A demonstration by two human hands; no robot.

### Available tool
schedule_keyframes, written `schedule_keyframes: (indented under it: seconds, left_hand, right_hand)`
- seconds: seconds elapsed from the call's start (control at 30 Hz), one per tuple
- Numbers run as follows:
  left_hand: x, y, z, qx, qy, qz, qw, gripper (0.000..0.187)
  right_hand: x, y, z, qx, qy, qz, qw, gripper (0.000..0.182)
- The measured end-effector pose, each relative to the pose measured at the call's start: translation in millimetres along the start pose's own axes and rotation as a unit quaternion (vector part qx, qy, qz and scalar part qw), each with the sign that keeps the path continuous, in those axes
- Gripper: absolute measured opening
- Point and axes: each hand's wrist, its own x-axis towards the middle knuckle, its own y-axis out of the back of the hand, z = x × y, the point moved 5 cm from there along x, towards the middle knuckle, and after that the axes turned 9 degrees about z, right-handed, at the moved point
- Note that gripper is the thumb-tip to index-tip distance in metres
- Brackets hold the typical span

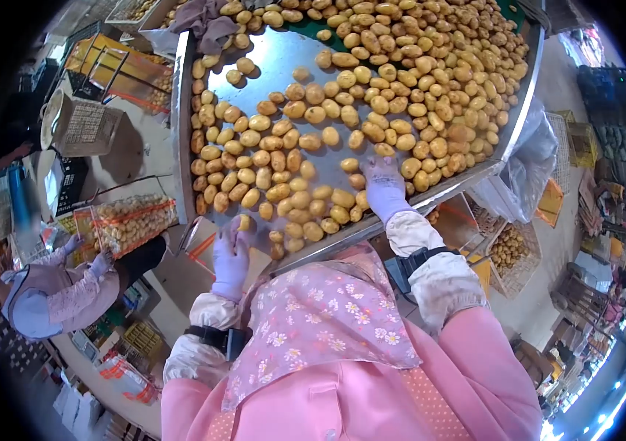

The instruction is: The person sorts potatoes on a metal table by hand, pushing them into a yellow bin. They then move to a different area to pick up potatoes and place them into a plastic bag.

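Potatoes (276, 140) with yellow-brown skins lie spread over a metal sorting table (276, 59). My left hand (231, 261), in a pale purple glove, is at the table's near left corner. Its fingertips and thumb close about a small potato (245, 223). Farther right, my right hand (386, 187), in a matching glove, reaches over the table's near edge. Its fingers extend among the potatoes, touching or almost touching one potato (384, 149) at the tips; no potato shows inside that hand.
A metal rim (475, 175) borders the table. A plastic bag (522, 169) hangs at its right side. Left of the table, another person (70, 294) handles a filled mesh sack (133, 223). Crates (89, 126) stand on the floor; a basket of potatoes (511, 250) stands at right.
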Motion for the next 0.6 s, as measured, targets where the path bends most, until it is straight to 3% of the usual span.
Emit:
schedule_keyframes:
  seconds: [0.07,0.13,0.2,0.23,0.27,0.33,0.4,0.47,0.53,0.57,0.6]
  left_hand:
    - [-17,12,-20,0.094,0.038,-0.030,0.994,0.035]
    - [-26,3,-19,0.091,-0.006,-0.041,0.995,0.038]
    - [-28,-28,3,0.080,-0.058,-0.129,0.987,0.042]
    - [-26,-37,7,0.079,-0.057,-0.125,0.987,0.042]
    - [-25,-50,8,0.072,-0.047,-0.153,0.984,0.043]
    - [-19,-61,0,0.066,-0.035,-0.177,0.981,0.044]
    - [-14,-70,-12,0.086,-0.018,-0.218,0.972,0.047]
    - [-11,-64,-5,0.072,-0.021,-0.211,0.975,0.044]
    - [-7,-54,7,0.003,0.061,-0.196,0.979,0.046]
    - [-3,-54,18,-0.039,0.034,-0.156,0.986,0.041]
    - [2,-59,34,-0.038,0.035,-0.158,0.986,0.041]
  right_hand:
    - [-2,0,-1,0.015,-0.050,0.024,0.998,0.034]
    - [-5,-7,6,0.045,-0.045,0.073,0.995,0.032]
    - [-5,-1,12,0.162,-0.069,0.114,0.978,0.029]
    - [-13,14,11,0.185,-0.048,0.194,0.962,0.034]
    - [-22,26,8,0.183,-0.041,0.196,0.962,0.034]
    - [-52,53,11,0.348,-0.062,0.279,0.893,0.039]
    - [-90,19,57,0.493,-0.219,0.207,0.816,0.038]
    - [-122,19,119,0.275,-0.145,0.284,0.907,0.038]
    - [-145,31,151,0.281,-0.218,0.326,0.876,0.042]
    - [-142,44,132,0.411,-0.244,0.393,0.786,0.039]
    - [-133,46,111,0.485,-0.268,0.284,0.783,0.041]
